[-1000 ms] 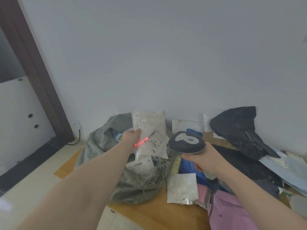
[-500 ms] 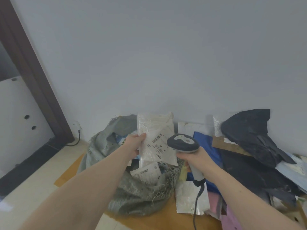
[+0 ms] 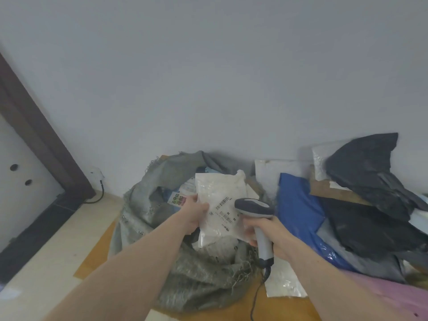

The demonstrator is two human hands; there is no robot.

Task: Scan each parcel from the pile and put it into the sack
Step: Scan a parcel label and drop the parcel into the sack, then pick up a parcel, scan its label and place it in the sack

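Pinching white parcel [image 3: 220, 205] edge: left hand [image 3: 193, 215] | right hand [image 3: 266, 232] fingers wrapping scanner [image 3: 254, 208] | sack [image 3: 185, 239] mouth below

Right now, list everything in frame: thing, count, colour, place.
white plastic mailer parcel with barcode label: 1, white, held over the sack mouth
grey woven sack: 1, grey-green, on the floor at centre, mouth open, parcels inside
handheld barcode scanner: 1, dark grey head and light grey handle, right of the held parcel, cable hanging down
blue plastic bag parcel: 1, blue, in the pile right of the sack
black plastic bag parcels: several, black, pile at right against the wall
small clear-white pouch: 1, whitish, on the floor below the scanner
pink parcel: 1, pink, bottom right
brown door frame: 1, dark brown, left
left hand: 1, grips the white parcel's left edge
right hand: 1, holds the scanner handle
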